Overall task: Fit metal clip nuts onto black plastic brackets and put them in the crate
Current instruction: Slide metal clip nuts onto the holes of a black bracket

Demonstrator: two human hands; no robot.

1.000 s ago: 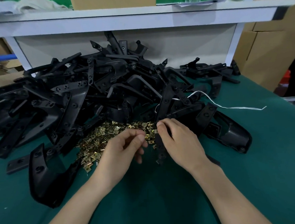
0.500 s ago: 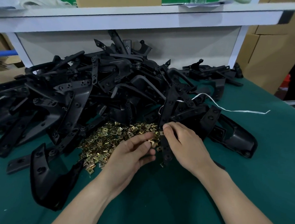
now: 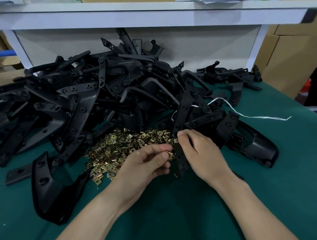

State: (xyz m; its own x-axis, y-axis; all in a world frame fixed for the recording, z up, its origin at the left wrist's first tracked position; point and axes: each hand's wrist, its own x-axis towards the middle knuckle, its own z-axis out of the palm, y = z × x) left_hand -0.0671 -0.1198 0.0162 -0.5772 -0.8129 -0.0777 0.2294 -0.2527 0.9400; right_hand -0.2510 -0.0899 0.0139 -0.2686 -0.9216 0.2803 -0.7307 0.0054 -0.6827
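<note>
A heap of brass-coloured metal clip nuts (image 3: 116, 150) lies on the green table in front of a big pile of black plastic brackets (image 3: 100, 99). My right hand (image 3: 201, 156) grips a long black bracket (image 3: 180, 120) that stands nearly upright, thumb and forefinger pinching it at a clip nut fitted on its edge. My left hand (image 3: 144, 166) pinches a clip nut (image 3: 169, 154) between thumb and forefinger, right beside the bracket's lower part. No crate is in view.
A curved black bracket (image 3: 51, 191) lies at the front left. A large black moulded part (image 3: 252, 147) sits right of my hands. A white strap (image 3: 245, 114) trails over the pile. A white shelf frame (image 3: 140, 15) and cardboard boxes (image 3: 287, 58) stand behind.
My left hand has moved right from the clip nut heap toward the bracket, now with a clip nut pinched. My right hand keeps its grip on the bracket.
</note>
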